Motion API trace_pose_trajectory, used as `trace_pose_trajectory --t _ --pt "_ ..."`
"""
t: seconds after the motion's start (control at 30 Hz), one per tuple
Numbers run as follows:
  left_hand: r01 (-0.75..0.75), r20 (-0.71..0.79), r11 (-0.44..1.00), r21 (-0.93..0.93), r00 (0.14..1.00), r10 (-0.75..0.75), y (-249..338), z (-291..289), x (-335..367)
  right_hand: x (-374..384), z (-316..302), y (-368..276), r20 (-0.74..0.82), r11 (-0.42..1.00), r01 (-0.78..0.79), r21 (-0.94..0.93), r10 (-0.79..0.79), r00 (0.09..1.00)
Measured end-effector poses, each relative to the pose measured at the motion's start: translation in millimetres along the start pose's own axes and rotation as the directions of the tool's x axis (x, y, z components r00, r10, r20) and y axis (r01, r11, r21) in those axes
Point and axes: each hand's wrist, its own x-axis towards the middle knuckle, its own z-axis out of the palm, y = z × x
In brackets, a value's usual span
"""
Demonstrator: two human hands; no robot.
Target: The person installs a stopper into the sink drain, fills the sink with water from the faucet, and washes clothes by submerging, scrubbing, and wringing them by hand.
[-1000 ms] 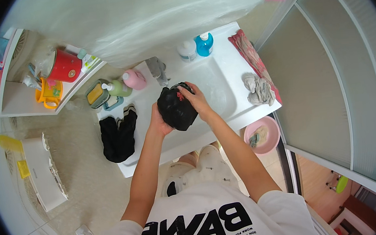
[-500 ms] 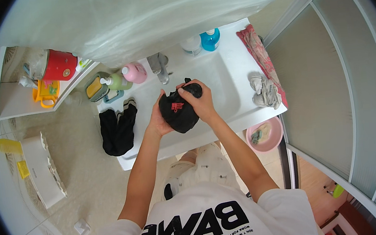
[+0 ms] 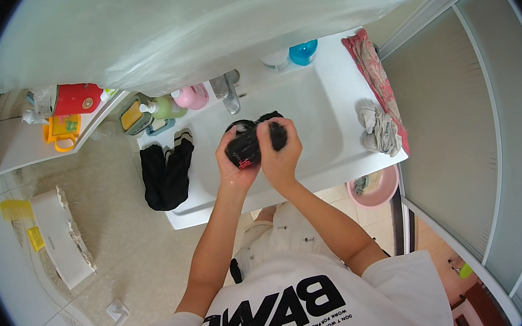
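Over the white washbasin [image 3: 316,112], my two hands are pressed together around a bunched black cloth [image 3: 245,147]. It looks wet, with pale suds on it and a small red print on its lower part. My left hand [image 3: 236,173] cups its left side from below. Against the right side, my right hand [image 3: 282,155] closes with its thumb on top. Folds hide the cloth's full shape. A pair of black socks [image 3: 166,178] with grey cuffs lies on the basin's left rim. Behind my hands stands the metal tap [image 3: 228,95].
A pink bottle [image 3: 191,97], a green pump bottle [image 3: 165,107] and a soap box [image 3: 133,114] stand back left. A blue bottle [image 3: 304,53] is at the back. Greyish-white socks [image 3: 379,128] and a pink towel [image 3: 371,69] lie right, above a pink bucket [image 3: 375,194].
The black cloth was spread with its red print facing up; now it is squeezed into a tighter bundle. My hands have come closer together, and suds show on the cloth.
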Motion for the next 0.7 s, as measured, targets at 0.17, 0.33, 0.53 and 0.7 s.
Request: trace_pose_trajectory --t 0.17,0.33,0.53,0.7 --pt "-0.283 -0.077 0.931 0.230 0.949 0.307 -18 10 18 20 5 24 -0.098 0.887 -0.331 0.323 0.380 0.920" --pt "-0.601 0.255 0.484 0.636 0.756 0.603 -21 4 31 27 5 30 0.163 0.343 -0.685 0.642 0.812 0.560" --pt "-0.677 0.678 -0.212 0.705 0.556 0.481 -9 1 33 37 -6 57 0.492 0.067 -0.892 0.446 0.814 0.308" --pt "-0.524 0.560 -0.214 0.824 0.700 0.443 -6 -1 19 36 -10 59 0.514 0.130 -0.908 0.398 0.789 0.338"
